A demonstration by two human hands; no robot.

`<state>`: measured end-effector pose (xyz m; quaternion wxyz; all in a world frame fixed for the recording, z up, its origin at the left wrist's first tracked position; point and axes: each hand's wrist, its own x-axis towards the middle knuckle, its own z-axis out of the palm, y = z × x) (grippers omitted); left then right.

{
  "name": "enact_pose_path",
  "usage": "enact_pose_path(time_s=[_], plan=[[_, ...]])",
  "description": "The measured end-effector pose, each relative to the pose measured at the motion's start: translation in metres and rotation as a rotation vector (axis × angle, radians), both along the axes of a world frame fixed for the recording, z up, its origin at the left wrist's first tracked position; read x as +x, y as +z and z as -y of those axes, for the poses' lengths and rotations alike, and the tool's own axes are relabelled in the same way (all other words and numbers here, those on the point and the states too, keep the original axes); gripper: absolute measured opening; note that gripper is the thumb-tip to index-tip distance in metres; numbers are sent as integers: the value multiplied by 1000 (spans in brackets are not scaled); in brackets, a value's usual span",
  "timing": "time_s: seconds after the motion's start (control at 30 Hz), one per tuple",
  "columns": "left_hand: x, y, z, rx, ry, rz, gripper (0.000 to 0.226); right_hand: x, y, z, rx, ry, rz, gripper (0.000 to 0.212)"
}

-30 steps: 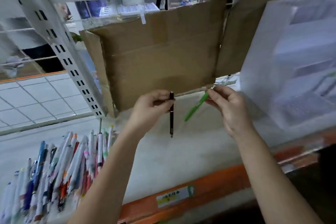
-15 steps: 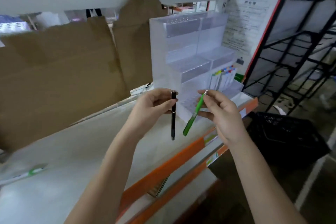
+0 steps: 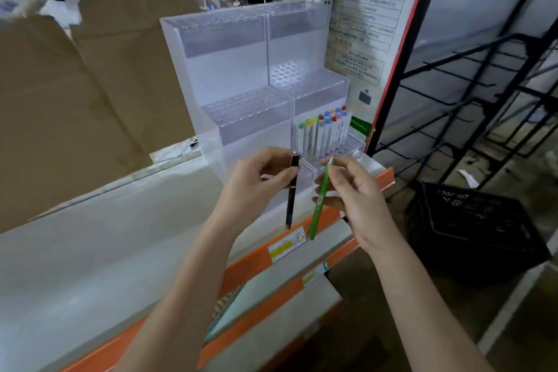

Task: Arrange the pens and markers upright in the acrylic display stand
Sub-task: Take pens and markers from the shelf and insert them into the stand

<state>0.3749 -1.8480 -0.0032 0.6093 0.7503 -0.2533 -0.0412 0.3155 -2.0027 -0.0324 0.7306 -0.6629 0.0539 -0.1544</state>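
Right now the left hand point(image 3: 256, 187) is pinching a black pen point(image 3: 292, 190) near its cap, its fingers point(image 3: 283, 176) curling round the barrel so that the pen is hanging almost straight down, while the right hand point(image 3: 357, 199) is gripping a green pen point(image 3: 319, 201) between thumb and fingers, the pen tilting slightly with its tip low. Both pens are hovering just in front of the acrylic display stand point(image 3: 238, 69), which is standing on a white shelf point(image 3: 90, 244) with an orange front edge. A cluster of markers point(image 3: 324, 134) with coloured caps is standing upright in the stand's lower right tier; the other perforated tiers are showing only holes. Brown cardboard point(image 3: 75, 84) is leaning behind the shelf at left, a printed poster point(image 3: 368, 24) is hanging beside the stand, and a black crate point(image 3: 471, 220) is sitting on the floor at right, below a black wire rack point(image 3: 483, 84).
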Motion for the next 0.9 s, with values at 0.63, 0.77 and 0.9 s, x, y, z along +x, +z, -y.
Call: enact_pose_path(time_s=[0.63, 0.77, 0.9], plan=[[79, -4, 5, -29, 21, 12, 20, 75, -3, -1, -74, 109, -2, 24], [84, -8, -1, -52, 32, -6, 18, 81, -2, 2, -156, 150, 37, 21], [85, -6, -3, -94, 58, -45, 20, 88, 0, 11, -363, 144, 49, 32]])
